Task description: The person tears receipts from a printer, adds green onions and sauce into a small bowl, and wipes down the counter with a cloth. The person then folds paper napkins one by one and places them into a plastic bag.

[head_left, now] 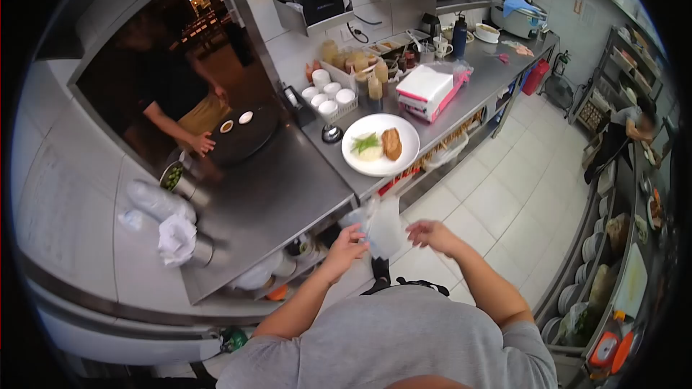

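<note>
Below the counter's edge, a whitish translucent sheet (387, 229) hangs between my hands, with crinkled clear plastic along its left side. My left hand (347, 251) is beside the plastic, fingers bent and apart; I cannot tell whether the fingertips touch it. Off the sheet's right edge is my right hand (431, 236), its fingers loosely curled with a gap to the sheet. In front of both hands, a white plate (353, 161) on the steel counter carries a browned piece of food (391, 144), a pale mound (371, 152) and green strips (365, 142).
A pink-and-white pack (430, 91), a call bell (331, 133) and a basket of white cups (337, 107) stand behind the plate. Across the pass, a person (176, 94) reaches toward a round black tray (249, 145). Another person (627, 130) bends at the right-hand counter.
</note>
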The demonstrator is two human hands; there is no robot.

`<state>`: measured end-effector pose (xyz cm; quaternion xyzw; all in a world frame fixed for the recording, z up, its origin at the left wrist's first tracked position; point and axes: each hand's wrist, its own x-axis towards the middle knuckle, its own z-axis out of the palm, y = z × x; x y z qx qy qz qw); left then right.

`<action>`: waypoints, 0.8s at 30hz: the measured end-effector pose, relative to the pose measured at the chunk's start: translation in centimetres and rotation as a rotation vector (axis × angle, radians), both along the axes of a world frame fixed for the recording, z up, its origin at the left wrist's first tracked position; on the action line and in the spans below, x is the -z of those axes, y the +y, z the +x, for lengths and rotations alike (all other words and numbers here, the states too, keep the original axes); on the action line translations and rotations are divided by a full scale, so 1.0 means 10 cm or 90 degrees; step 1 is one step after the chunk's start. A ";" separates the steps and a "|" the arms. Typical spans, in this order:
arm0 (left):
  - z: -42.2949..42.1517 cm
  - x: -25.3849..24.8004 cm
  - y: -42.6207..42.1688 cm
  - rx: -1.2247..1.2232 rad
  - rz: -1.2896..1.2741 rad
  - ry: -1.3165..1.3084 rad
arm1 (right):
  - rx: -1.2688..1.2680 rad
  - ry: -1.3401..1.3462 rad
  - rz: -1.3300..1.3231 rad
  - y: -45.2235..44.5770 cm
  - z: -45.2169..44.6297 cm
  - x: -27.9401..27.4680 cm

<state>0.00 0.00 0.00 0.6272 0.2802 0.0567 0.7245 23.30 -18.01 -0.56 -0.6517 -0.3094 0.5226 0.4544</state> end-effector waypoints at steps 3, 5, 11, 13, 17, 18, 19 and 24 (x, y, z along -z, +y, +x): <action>1.08 0.10 0.75 -0.105 -0.142 0.074 | 0.010 0.034 -0.055 0.37 0.58 0.09; 1.54 0.42 1.15 -0.171 -0.246 0.025 | 0.078 0.096 -0.116 0.35 0.72 0.24; 2.28 0.85 1.67 -0.304 -0.374 -0.059 | 0.264 0.106 -0.102 0.56 1.52 -0.30; 2.22 0.89 1.67 -0.325 -0.394 -0.053 | 0.252 0.089 -0.120 0.82 1.78 -0.54; 1.71 0.74 1.38 -0.443 -0.393 -0.040 | 0.148 0.041 -0.120 1.50 2.34 -0.82; 1.55 0.72 1.32 -0.483 -0.406 -0.039 | 0.087 0.053 -0.065 1.71 2.51 -0.90; 1.39 0.68 1.27 -0.516 -0.416 -0.040 | 0.037 0.033 -0.029 1.97 2.60 -0.99; 0.76 0.52 1.05 -0.719 -0.357 -0.076 | -0.111 -0.044 0.191 3.25 2.88 -1.82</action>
